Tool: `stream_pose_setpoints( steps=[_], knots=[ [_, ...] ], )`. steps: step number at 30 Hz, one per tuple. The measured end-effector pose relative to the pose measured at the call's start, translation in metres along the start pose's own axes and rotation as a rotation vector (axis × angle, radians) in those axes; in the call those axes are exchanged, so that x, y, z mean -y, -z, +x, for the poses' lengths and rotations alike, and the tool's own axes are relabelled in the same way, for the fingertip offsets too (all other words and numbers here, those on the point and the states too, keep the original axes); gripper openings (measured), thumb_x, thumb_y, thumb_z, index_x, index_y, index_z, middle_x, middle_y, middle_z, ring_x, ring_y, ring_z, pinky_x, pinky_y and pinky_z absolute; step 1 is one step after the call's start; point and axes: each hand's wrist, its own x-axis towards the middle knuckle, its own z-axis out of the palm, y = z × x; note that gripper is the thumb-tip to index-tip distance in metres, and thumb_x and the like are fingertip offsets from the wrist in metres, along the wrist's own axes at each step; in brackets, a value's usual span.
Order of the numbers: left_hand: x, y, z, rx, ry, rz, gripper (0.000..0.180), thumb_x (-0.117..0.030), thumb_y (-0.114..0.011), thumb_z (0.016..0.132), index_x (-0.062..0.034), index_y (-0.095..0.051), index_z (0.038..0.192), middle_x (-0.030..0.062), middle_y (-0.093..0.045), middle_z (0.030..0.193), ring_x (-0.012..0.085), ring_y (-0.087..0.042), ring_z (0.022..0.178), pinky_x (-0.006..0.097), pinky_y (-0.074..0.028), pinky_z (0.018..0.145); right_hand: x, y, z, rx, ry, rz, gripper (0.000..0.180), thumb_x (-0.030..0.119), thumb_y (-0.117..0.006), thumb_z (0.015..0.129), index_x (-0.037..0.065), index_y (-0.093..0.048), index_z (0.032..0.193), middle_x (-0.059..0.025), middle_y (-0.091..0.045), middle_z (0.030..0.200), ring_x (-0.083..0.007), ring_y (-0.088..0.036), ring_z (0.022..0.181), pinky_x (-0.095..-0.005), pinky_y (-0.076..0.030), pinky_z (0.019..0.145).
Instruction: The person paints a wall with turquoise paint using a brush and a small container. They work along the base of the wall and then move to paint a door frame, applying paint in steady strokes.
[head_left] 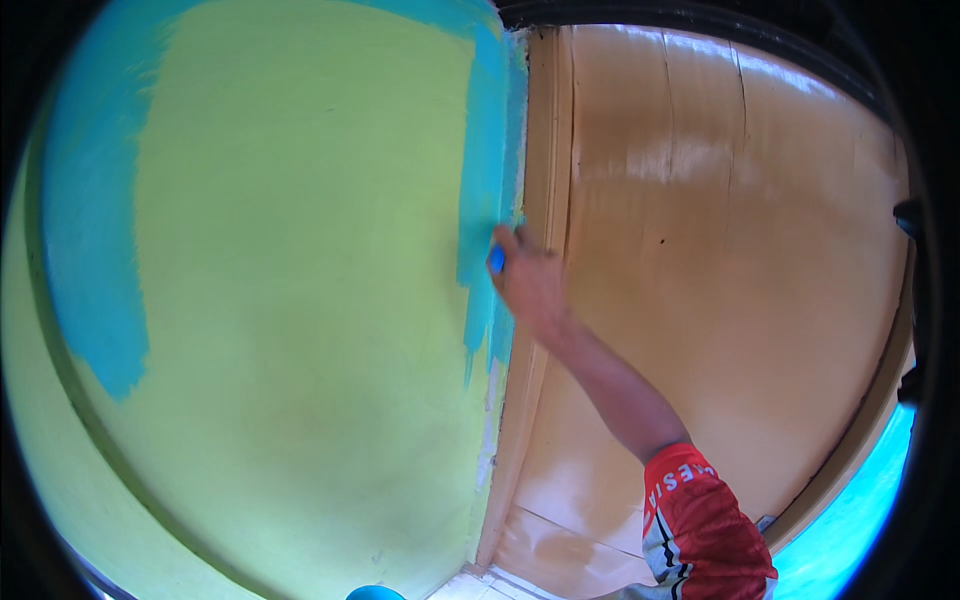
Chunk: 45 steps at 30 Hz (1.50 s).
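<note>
My right hand (532, 285) is closed around a paintbrush, whose blue handle end (497, 259) pokes out between the fingers. The bristles are hidden by the hand and slightly blurred. It is raised against the strip of blue paint (482, 190) that runs down the right edge of a light green wall (300, 250), beside the brown door frame (545, 140). Below the hand this strip ends in ragged streaks. Another broad band of blue (95, 220) covers the wall's left side, and blue also runs along the top. My left hand is out of the picture.
A brown panelled door (720, 280) fills the right side. At the bottom edge shows a rounded teal object (375, 592), mostly cut off. Pale floor tiles (470, 587) lie at the wall's foot. A bright blue surface (850, 510) stands beyond the door at lower right.
</note>
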Motion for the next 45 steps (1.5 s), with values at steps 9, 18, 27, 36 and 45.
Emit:
stream_pose_setpoints(
  steps=[9,18,27,36,45],
  knots=[
    [-0.004,0.010,-0.010,0.017,0.006,-0.053,0.044,-0.046,-0.059,0.102,-0.0048,-0.064,0.116,0.0132,-0.069,0.108,0.0295,-0.068,0.092,0.047,-0.063,0.081,0.015,0.005,-0.038,0.172,-0.001,-0.084,0.033,0.002,-0.065,0.085,0.010,-0.054,0.115,-0.0218,-0.062,0.119,-0.0370,-0.069,0.066,-0.0428,-0.058,0.055],
    [-0.008,-0.007,-0.023,-0.023,-0.084,0.038,0.040,-0.043,-0.060,0.102,-0.0064,-0.065,0.116,0.0111,-0.069,0.109,0.0279,-0.067,0.095,0.047,-0.062,0.082,-0.043,-0.007,-0.109,0.498,-0.168,0.672,0.015,0.009,-0.074,0.092,0.008,-0.075,0.107,-0.0112,-0.076,0.106,-0.0302,-0.074,0.095,-0.0390,-0.060,0.084],
    [0.031,-0.025,-0.033,0.030,-0.052,0.024,0.044,-0.049,-0.063,0.100,-0.0079,-0.067,0.116,0.0106,-0.070,0.108,0.0279,-0.067,0.092,0.046,-0.061,0.083,-0.102,-0.004,0.086,-0.250,-0.257,1.246,0.015,-0.005,-0.071,0.092,0.001,-0.074,0.106,-0.0107,-0.076,0.113,-0.0163,-0.069,0.100,-0.0297,-0.054,0.091],
    [0.064,-0.029,-0.045,0.002,-0.207,0.129,0.038,-0.044,-0.066,0.099,-0.0078,-0.068,0.109,0.0093,-0.071,0.102,0.0251,-0.069,0.087,0.044,-0.062,0.076,-0.036,-0.021,-0.168,0.199,-0.463,1.415,0.017,-0.012,-0.071,0.090,0.001,-0.075,0.102,-0.0116,-0.076,0.117,-0.0247,-0.070,0.118,-0.0373,-0.054,0.106],
    [0.086,0.005,-0.030,-0.144,-0.446,0.265,0.036,-0.040,-0.065,0.099,-0.0051,-0.067,0.109,0.0133,-0.071,0.096,0.0280,-0.067,0.074,0.036,-0.061,0.062,-0.031,-0.013,-0.223,0.654,-0.260,1.208,0.018,-0.006,-0.076,0.088,0.006,-0.077,0.101,-0.0102,-0.077,0.118,-0.0235,-0.073,0.112,-0.0344,-0.058,0.101]
  ],
)
